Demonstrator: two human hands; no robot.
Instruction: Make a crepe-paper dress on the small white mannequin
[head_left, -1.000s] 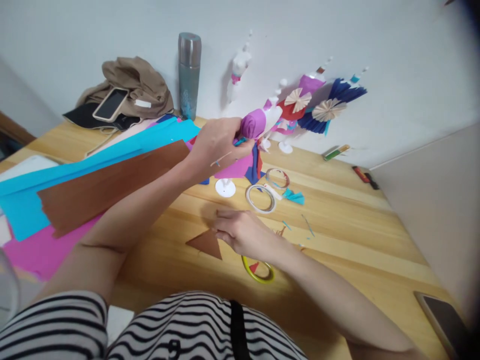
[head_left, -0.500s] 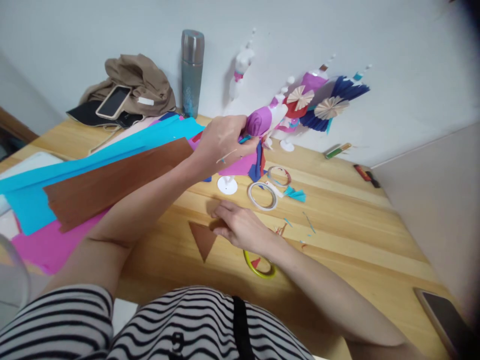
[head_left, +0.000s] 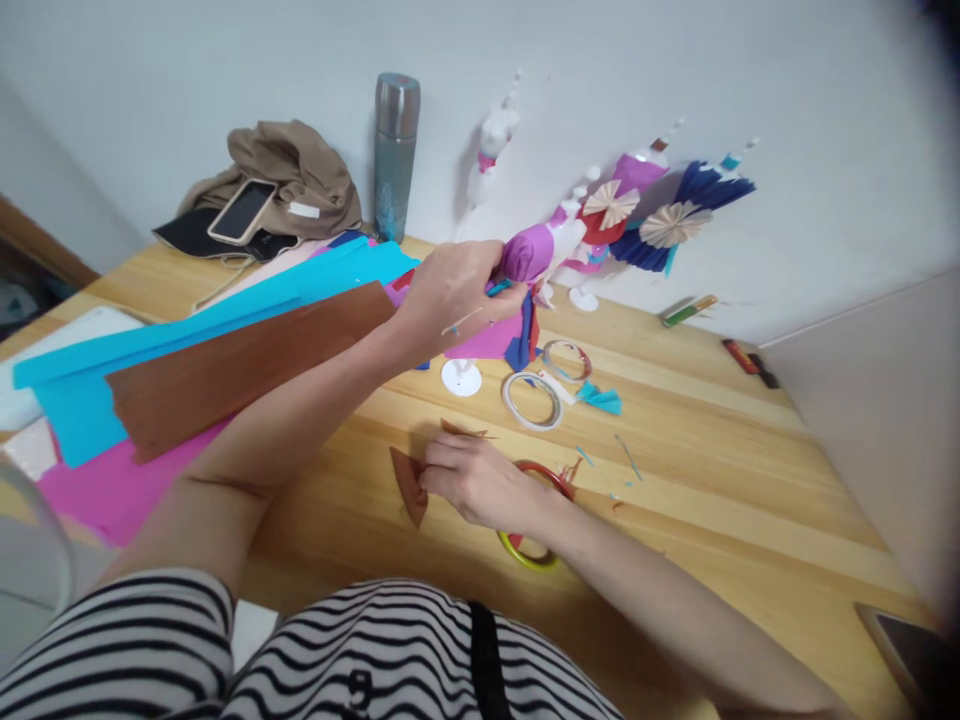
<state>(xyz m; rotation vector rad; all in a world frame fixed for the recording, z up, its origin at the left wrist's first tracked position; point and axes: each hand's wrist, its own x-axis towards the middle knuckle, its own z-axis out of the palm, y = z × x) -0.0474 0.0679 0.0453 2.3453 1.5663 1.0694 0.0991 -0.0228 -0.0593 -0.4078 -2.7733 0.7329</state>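
Observation:
My left hand point(head_left: 450, 295) is raised over the wooden table point(head_left: 720, 470) and closed around a white figure wrapped in purple paper point(head_left: 529, 252). Pink, blue and red paper scraps point(head_left: 502, 335) hang below it. My right hand point(head_left: 476, 480) rests on the table with its fingers pinching a small brown paper triangle point(head_left: 409, 483), which is lifted and folded at one edge. A yellow tape ring point(head_left: 525, 550) lies just beside that wrist, partly hidden by it.
Long sheets of brown point(head_left: 240, 365), cyan point(head_left: 210, 315) and magenta paper point(head_left: 97, 485) lie at left. A steel flask point(head_left: 394, 155), a beige cloth with a phone point(head_left: 241, 210), decorated white figures point(head_left: 645, 205), tape rings point(head_left: 532, 400) and a white round base point(head_left: 460, 377) stand further back.
My right hand has turned the brown triangle and drawn it closer, lifting and folding it from flat on the table. My left hand has held the purple-wrapped figure in place.

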